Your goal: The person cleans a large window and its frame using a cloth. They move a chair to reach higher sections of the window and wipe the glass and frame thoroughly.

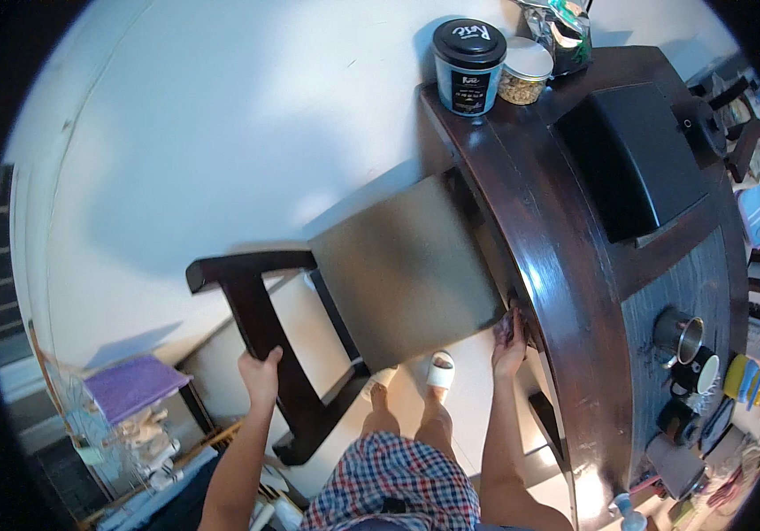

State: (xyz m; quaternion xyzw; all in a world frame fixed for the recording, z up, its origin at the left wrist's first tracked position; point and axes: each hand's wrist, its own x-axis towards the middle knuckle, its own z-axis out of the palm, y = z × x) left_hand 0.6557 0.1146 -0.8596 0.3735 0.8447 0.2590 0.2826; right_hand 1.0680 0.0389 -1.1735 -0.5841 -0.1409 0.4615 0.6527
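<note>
A dark wooden chair (pixel 260 318) with a greenish-brown padded seat (pixel 406 265) stands with its seat's front edge at or under the edge of a dark polished wooden table (pixel 539 265). My left hand (pixel 260 375) is closed around the chair's backrest. My right hand (pixel 509 342) is at the near front corner of the seat, close beside the table's edge. Its fingers are partly hidden there, so its hold cannot be made out.
On the table stand a lidded blue tub (pixel 469 79), a jar (pixel 524 73), a black box-shaped object (pixel 625 159) and a metal mug (pixel 678 335). The wall lies beyond the chair. A rack with a purple cloth (pixel 134 386) stands at the left.
</note>
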